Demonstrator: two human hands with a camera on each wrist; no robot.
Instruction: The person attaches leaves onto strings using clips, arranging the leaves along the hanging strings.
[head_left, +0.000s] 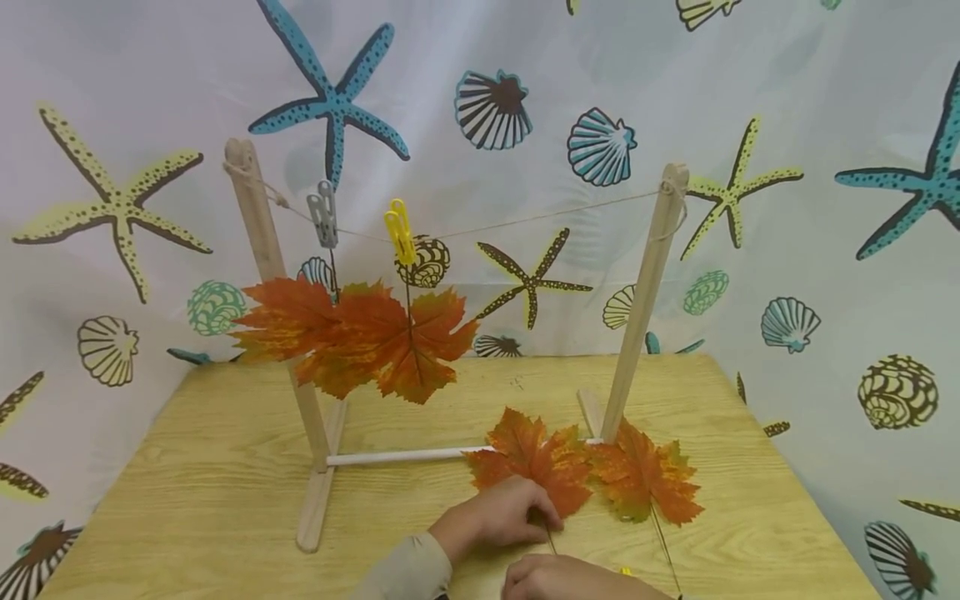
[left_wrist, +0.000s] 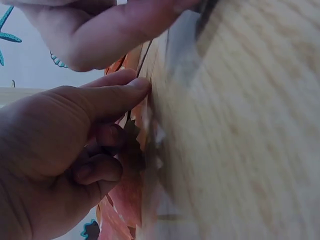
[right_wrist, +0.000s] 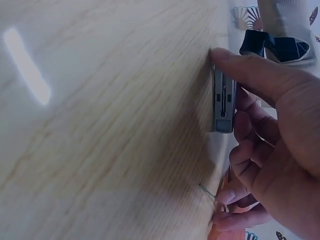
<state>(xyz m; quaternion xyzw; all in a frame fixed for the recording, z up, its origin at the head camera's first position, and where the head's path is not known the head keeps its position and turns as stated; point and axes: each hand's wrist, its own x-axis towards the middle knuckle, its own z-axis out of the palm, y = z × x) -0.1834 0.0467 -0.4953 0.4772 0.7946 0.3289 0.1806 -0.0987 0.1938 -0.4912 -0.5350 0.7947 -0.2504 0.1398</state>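
In the head view my left hand (head_left: 504,512) pinches the thin stem of an orange maple leaf (head_left: 528,454) lying on the table. The left wrist view shows thumb and forefinger meeting on that dark stem (left_wrist: 145,59). Close by, at the head view's bottom edge, is my right hand (head_left: 573,581). It grips a grey clothespin (right_wrist: 223,102) low over the tabletop, seen in the right wrist view; the head view hides this clothespin. A second orange leaf (head_left: 651,477) with a long stem lies on the right.
A wooden post (head_left: 258,225) at left and another post (head_left: 648,292) at right carry a string (head_left: 540,218). Grey (head_left: 324,218) and yellow (head_left: 401,233) clothespins hold hanging leaves (head_left: 420,342). A white rod (head_left: 408,456) joins the posts low down. Something yellow (head_left: 626,571) peeks out beside my right hand.
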